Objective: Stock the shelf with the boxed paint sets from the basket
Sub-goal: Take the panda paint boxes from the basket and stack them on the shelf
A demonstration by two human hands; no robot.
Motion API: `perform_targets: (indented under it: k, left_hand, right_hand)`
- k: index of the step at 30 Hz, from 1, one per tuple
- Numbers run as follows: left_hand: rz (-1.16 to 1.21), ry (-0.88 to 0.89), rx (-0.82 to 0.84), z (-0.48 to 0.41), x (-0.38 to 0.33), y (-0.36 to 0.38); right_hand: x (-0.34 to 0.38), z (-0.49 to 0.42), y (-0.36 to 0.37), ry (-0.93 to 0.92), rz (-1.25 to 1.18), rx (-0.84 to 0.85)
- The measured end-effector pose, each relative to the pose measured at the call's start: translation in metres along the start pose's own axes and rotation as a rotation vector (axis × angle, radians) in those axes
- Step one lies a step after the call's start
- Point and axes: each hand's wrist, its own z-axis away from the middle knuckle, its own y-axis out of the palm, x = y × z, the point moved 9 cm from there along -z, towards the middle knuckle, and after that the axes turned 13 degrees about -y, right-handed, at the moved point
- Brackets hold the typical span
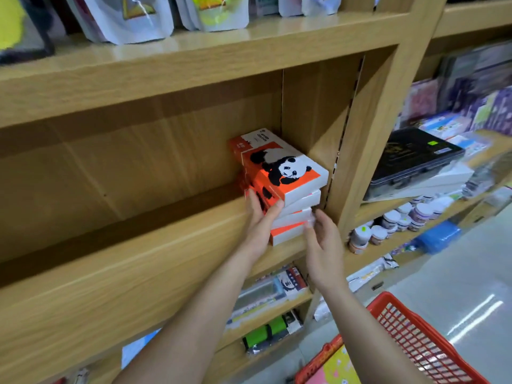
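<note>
Single head-worn wide-angle view, aimed forward and slightly down, tilted. Wooden shelf (133,245) is seen at arm's length, filling most of the frame; red basket (415,339) is caught low at the bottom right edge.

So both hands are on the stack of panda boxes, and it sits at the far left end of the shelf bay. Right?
Not quite. The head view shows the stack of panda boxes at the far right end of the shelf, against the right side panel. The rest holds: the left hand grips the stack's left side and the right hand touches its lower front corner.
</note>
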Motion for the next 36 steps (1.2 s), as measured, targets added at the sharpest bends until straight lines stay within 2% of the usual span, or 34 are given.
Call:
perform_targets:
  k: [3, 7, 9, 13, 17, 21, 24, 27, 31, 36]
  left_hand:
    - [-0.031, 0.013, 0.026, -0.014, 0.004, 0.014]
    - [-0.044, 0.018, 0.107, -0.009, 0.001, 0.012]
    - [-0.125, 0.009, 0.147, -0.017, 0.013, 0.001]
    - [-0.356, 0.049, 0.100, -0.022, 0.021, -0.008]
    - [-0.502, 0.155, -0.047, -0.019, 0.010, -0.008]
    - [-0.535, 0.159, -0.057, -0.021, 0.012, -0.008]
    - [-0.512, 0.162, -0.063, -0.020, 0.012, -0.009]
    - [-0.488, 0.150, -0.045, -0.021, 0.009, -0.008]
    - [-0.513, 0.134, -0.030, -0.019, 0.006, -0.008]
    - [-0.647, 0.093, -0.051, -0.022, 0.014, -0.020]
  right_hand:
    - [-0.005, 0.012, -0.006, -0.043, 0.093, 0.007]
    - [-0.001, 0.010, 0.010, -0.089, 0.215, 0.224]
    - [0.000, 0.008, 0.014, -0.088, 0.262, 0.264]
    - [-0.006, 0.005, 0.027, -0.067, 0.314, 0.334]
    - [-0.009, 0.001, 0.021, -0.065, 0.273, 0.304]
    - [-0.001, -0.002, -0.002, -0.141, 0.211, 0.181]
    - [0.025, -0.006, -0.013, -0.268, 0.235, 0.078]
    - [0.045, -0.013, -0.004, -0.372, 0.318, 0.143]
    - [0.047, -0.021, 0.008, -0.366, 0.379, 0.199]
    - [0.017, -0.010, 0.012, -0.226, 0.413, 0.221]
